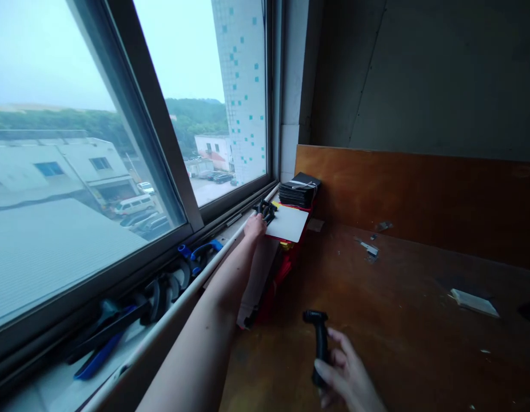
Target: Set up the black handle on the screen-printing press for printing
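- Fingers of the left hand (254,226) are curled around a small black clip-like object (266,210), though how tightly they grip it is hard to judge; the arm stretches out toward 11 o'clock along the window sill (170,317).
- On the sill at about 9 o'clock lies a row of blue and black hand tools (153,294), well apart from that hand.
- Just past the left hand, at 12 o'clock, the black object touches the edge of a white sheet (288,224), which lies on a red stand (286,266).
- Beyond the sheet, in the corner at 12 o'clock, sits a stack of black cards (299,191).
- Right hand (346,375), low at 5 o'clock, has its fingers closed on a black handle (319,340), which stands nearly upright above the brown wooden table (397,309).
- Small metal scraps (370,248) lie on the table at 1 o'clock, near the wooden back panel (419,194).
- A flat pale block (474,302) lies at 3 o'clock, well apart from both hands.
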A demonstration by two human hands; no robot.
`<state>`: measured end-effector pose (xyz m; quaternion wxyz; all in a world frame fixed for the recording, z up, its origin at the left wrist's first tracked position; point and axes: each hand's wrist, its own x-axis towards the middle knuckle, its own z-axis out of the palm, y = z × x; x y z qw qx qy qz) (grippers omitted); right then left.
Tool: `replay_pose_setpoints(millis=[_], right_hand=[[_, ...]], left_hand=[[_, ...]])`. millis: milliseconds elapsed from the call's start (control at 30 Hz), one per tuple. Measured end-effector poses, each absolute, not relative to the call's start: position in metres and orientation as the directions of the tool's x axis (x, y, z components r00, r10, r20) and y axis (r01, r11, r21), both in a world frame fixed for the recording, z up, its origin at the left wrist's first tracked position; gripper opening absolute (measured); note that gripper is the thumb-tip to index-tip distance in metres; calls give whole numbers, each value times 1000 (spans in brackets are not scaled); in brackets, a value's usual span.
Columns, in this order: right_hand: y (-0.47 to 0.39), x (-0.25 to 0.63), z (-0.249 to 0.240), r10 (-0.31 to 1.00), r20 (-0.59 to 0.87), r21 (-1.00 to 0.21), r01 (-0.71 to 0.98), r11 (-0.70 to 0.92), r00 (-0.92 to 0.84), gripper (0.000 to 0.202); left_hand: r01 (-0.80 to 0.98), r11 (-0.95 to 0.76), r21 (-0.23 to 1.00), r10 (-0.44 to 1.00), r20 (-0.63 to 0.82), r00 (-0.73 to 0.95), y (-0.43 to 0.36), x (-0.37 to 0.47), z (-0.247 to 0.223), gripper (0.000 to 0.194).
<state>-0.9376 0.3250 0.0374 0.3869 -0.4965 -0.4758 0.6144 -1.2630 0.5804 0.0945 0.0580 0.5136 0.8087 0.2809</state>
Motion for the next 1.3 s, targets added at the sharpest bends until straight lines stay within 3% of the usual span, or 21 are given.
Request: replay_pose_setpoints(millis=[133, 333, 600, 667, 733, 800, 867, 967, 1100, 1300], right_hand=[[411, -987, 76, 939, -201, -968, -90, -234, -279, 68], [529, -1063, 104, 975, -147, -970, -167, -175, -166, 58], [577, -1110, 113, 946, -276, -952, -90, -294, -167, 61], [562, -1100, 118, 953, -238, -961, -97, -259, -190, 58], [538, -1081, 125, 965, -132, -980, -116, -161, -229, 47], [506, -1055, 135, 961, 9, -990, -140, -31, -276, 33], [467, -1026, 147, 939, 122, -987, -139, 81, -321, 32], [405, -984, 169, 921, 196, -980, -80, 179, -336, 38], [322, -923, 193, 969, 129, -992, -44, 122, -212, 38], [183, -824, 206, 993, 95, -988, 114, 103, -73, 29]], left_hand=[[786, 328, 524, 861, 176, -477, 605, -1278, 81, 31], [702, 324, 634, 846, 138, -515, 606, -1292, 85, 19], [397, 68, 915, 908, 108, -404, 538, -1262, 102, 38], [127, -73, 989, 945, 110, -309, 509, -1242, 107, 40], [-95, -148, 984, 965, 123, -230, 478, -1218, 114, 42], [-213, -157, 964, 979, 124, -159, 446, -1193, 121, 44], [-274, -141, 951, 989, 122, -88, 414, -1165, 128, 45], [-278, -121, 953, 993, 121, -18, 367, -1119, 136, 46], [-216, -94, 972, 991, 112, 75, 304, -1058, 144, 43], [-60, -356, 932, 934, 352, -64, 220, -969, 180, 48]])
